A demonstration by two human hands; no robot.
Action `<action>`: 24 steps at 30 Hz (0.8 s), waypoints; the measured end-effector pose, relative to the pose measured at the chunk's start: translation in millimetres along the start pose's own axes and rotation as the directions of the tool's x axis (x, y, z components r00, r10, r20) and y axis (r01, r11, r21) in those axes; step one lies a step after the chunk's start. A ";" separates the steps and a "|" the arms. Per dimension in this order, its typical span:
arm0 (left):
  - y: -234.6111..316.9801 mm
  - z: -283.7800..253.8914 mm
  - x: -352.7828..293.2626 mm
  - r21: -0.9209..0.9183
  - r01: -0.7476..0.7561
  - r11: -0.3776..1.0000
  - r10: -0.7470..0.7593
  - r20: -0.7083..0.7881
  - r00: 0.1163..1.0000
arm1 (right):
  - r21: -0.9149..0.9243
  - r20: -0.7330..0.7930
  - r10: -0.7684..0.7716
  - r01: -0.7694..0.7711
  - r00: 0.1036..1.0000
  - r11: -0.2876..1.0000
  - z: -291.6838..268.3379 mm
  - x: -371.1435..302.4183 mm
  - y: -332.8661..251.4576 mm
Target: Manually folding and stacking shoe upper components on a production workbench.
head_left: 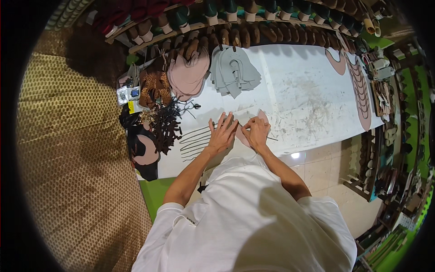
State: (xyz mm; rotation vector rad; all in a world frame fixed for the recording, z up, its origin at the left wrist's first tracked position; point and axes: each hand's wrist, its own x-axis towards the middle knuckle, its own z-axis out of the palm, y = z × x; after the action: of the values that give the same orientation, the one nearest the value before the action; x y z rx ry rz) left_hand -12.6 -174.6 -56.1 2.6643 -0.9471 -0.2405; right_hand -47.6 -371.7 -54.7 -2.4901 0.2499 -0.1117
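My left hand (222, 132) lies with spread fingers on the white table, its fingertips by a pink sole-shaped piece (243, 138). My right hand (257, 132) is closed in a pinch over that piece; what is between thumb and fingers is too small to make out. The pointed end of the pink piece shows beyond my right hand. A short dark strip (272, 138) sticks out on this hand's right side. Left of my left hand, several thin dark strips (192, 144) lie side by side in rows.
Grey cut pieces (233, 70) and pink cut pieces (188, 75) are stacked at the table's far side. Dark scraps (166, 129) heap up at the left. Overlapping pink pieces (360, 97) lie at the right end. Shelves of shoes (249, 16) run along the back.
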 end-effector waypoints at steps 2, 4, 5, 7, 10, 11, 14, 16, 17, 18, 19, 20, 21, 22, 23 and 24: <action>1.1 0.3 0.5 0.043 -0.045 0.998 0.045 0.009 0.999 | -0.008 -0.019 -0.011 0.011 1.000 1.000 1.1 -0.3 1.7; 1.2 3.1 -0.9 0.085 -0.085 0.993 0.084 0.019 0.996 | -0.015 0.011 -0.020 0.020 1.000 1.000 -0.4 -0.2 2.3; 1.3 4.6 -1.5 0.101 -0.083 0.991 0.079 0.042 0.996 | -0.015 0.012 -0.020 0.020 1.000 1.000 -2.1 -1.3 3.3; 0.5 8.3 -2.9 0.115 -0.082 0.990 0.075 0.065 0.995 | 0.006 0.079 -0.025 0.025 0.997 1.000 -7.6 -4.3 3.0; 0.0 11.1 -4.6 0.113 -0.081 0.990 0.076 0.047 0.996 | -0.133 -0.147 -0.176 0.157 0.973 0.979 -10.0 -14.5 2.6; -0.2 11.6 -4.6 0.111 -0.080 0.991 0.075 0.047 0.996 | -0.134 -0.146 -0.176 0.157 0.973 0.978 -11.1 -16.3 4.4; -0.2 11.3 -3.8 0.107 -0.082 0.991 0.077 0.054 0.996 | -0.163 -0.063 -0.156 0.144 0.986 0.976 -11.8 -22.0 16.0; 0.0 9.6 -3.2 0.107 -0.083 0.991 0.077 0.059 0.995 | -0.165 0.011 -0.120 0.120 0.993 0.979 -11.5 -21.9 18.9; 0.7 8.7 -3.1 0.108 -0.075 0.991 0.067 0.076 0.995 | -0.165 0.010 -0.120 0.120 0.993 0.979 -11.2 -21.7 20.1; 1.0 8.4 -3.2 0.110 -0.067 0.992 0.057 0.093 0.994 | -0.158 0.028 -0.120 0.123 0.992 0.980 -10.7 -21.3 21.2; 1.0 7.9 -3.1 0.112 -0.068 0.991 0.057 0.091 0.994 | -0.151 0.047 -0.120 0.126 0.992 0.980 -9.8 -20.7 21.9; 0.9 7.3 -3.0 0.095 -0.060 0.994 0.051 0.086 0.995 | -0.151 0.045 -0.121 0.127 0.992 0.980 -8.6 -20.0 22.2; 1.0 7.3 -3.3 0.077 -0.052 0.996 0.045 0.081 0.996 | -0.151 0.042 -0.127 0.132 0.991 0.980 -8.0 -19.4 21.6; 1.1 7.2 -3.7 0.078 -0.053 0.996 0.046 0.081 0.996 | -0.152 0.038 -0.132 0.137 0.990 0.979 -7.5 -19.1 21.0; 1.3 7.1 -4.2 0.069 -0.041 0.997 0.034 0.093 0.995 | -0.152 0.037 -0.132 0.136 0.991 0.979 -7.1 -19.9 20.1; 1.3 7.1 -4.5 0.061 -0.028 0.998 0.022 0.105 0.994 | -0.115 0.034 -0.120 0.123 0.992 0.986 -7.3 -21.3 18.6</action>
State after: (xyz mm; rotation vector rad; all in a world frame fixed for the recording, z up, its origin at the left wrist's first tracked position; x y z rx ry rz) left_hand -18.7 -174.2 -62.0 2.7172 -1.0351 -0.3538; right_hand -72.3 -386.2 -60.4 -2.6213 0.0957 -0.1167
